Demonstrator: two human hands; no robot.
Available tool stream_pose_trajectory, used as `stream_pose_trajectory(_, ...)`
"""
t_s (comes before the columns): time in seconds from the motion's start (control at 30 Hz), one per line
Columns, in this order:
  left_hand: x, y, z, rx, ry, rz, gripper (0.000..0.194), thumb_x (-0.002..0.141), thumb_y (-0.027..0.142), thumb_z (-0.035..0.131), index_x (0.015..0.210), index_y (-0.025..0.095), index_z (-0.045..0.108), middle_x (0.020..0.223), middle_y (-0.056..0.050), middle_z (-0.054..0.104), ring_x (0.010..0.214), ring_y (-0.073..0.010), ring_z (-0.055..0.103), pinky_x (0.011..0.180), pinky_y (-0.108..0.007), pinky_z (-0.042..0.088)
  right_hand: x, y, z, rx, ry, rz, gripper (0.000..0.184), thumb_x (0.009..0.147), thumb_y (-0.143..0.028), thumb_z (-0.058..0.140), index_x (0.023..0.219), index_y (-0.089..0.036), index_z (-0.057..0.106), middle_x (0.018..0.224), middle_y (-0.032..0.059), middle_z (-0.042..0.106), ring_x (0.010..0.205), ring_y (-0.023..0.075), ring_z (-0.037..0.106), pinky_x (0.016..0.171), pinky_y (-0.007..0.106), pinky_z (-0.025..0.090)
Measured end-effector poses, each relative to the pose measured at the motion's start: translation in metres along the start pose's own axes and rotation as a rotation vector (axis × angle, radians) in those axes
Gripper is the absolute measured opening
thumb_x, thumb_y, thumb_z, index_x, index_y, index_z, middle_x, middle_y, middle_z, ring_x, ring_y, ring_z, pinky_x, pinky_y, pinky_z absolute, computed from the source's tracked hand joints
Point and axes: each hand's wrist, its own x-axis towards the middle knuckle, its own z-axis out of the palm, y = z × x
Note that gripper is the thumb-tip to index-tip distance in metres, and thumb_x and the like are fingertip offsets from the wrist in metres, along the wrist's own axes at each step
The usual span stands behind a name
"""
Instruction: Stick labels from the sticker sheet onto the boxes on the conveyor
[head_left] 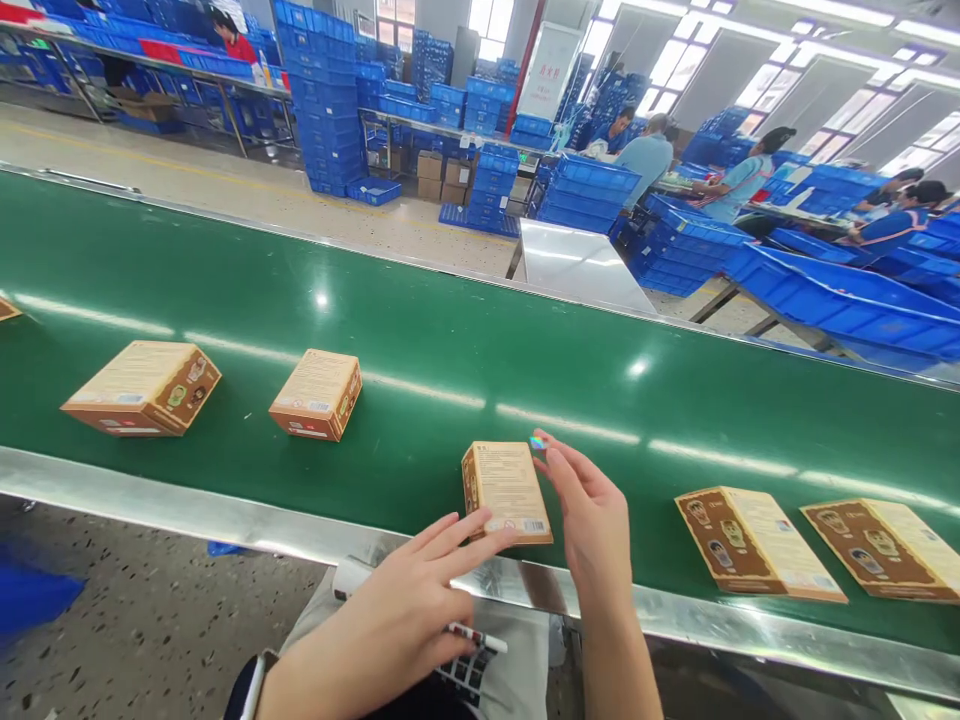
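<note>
Left hand (424,597) on barcoded box (510,482) (text unreadable); right hand (596,520): sticker (537,442).

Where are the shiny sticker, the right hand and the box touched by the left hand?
Shiny sticker (537,443): head view, its colourful face.
Right hand (596,510): head view, back of the hand.
Touched box (510,482): head view, its printed top.

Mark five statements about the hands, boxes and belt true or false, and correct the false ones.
1. The right hand holds a small shiny sticker in its fingers. True.
2. The left hand is raised well clear of every box. False: the left hand has fingers resting on the box in front of the person.
3. The belt is bright red. False: the belt is green.
4. Stacked blue crates stand beyond the belt. True.
5. The box under the left fingers is the only one on the belt. False: others lie on both sides.
</note>
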Motion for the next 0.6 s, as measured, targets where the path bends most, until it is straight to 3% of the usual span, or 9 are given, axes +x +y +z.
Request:
stream_pose_trajectory(0.07,0.004,0.003,0.003,0.008,0.007,0.013,0.015,0.074,0.013,0.081,0.069,0.017,0.068,0.157,-0.006,0.039,0.143,-0.0314,0.040,0.117,-0.045,0.041,-0.015,0.005,0.002,0.076,0.157,0.073,0.045,0.071,-0.052,0.078,0.097,-0.016,0.077,0.118,0.0144,0.073,0.106,0.0314,0.069,0.087,0.044,0.057)
stream_pose_trajectory(0.23,0.012,0.008,0.003,0.029,-0.014,0.036,0.011,0.078,0.013,0.077,0.071,0.017,0.070,0.158,-0.005,0.037,0.142,-0.0296,0.042,0.117,-0.046,0.041,-0.033,0.005,0.007,0.132,0.321,0.117,0.039,0.062,-0.048,0.082,0.083,-0.016,0.079,0.115,0.0142,0.074,0.092,0.0304,0.073,0.064,0.035,0.060)
stream_pose_trajectory(0.4,0.019,0.011,0.008,0.027,-0.031,0.061,0.009,0.079,0.016,0.077,0.072,0.017,0.071,0.159,-0.004,0.034,0.144,-0.0279,0.039,0.118,-0.045,0.039,-0.032,0.002,0.002,0.112,0.380,0.123,0.034,0.059,-0.044,0.084,0.077,-0.016,0.078,0.113,0.0132,0.075,0.093,0.0310,0.072,0.062,0.032,0.059)
stream_pose_trajectory(0.6,0.028,0.014,0.015,0.019,-0.022,0.097,0.010,0.078,0.019,0.079,0.071,0.018,0.073,0.160,-0.003,0.032,0.144,-0.0260,0.039,0.121,-0.040,0.035,-0.029,0.001,-0.013,-0.075,0.377,0.058,0.039,0.063,-0.051,0.081,0.079,-0.015,0.077,0.109,0.0138,0.076,0.089,0.0301,0.072,0.064,0.035,0.057)
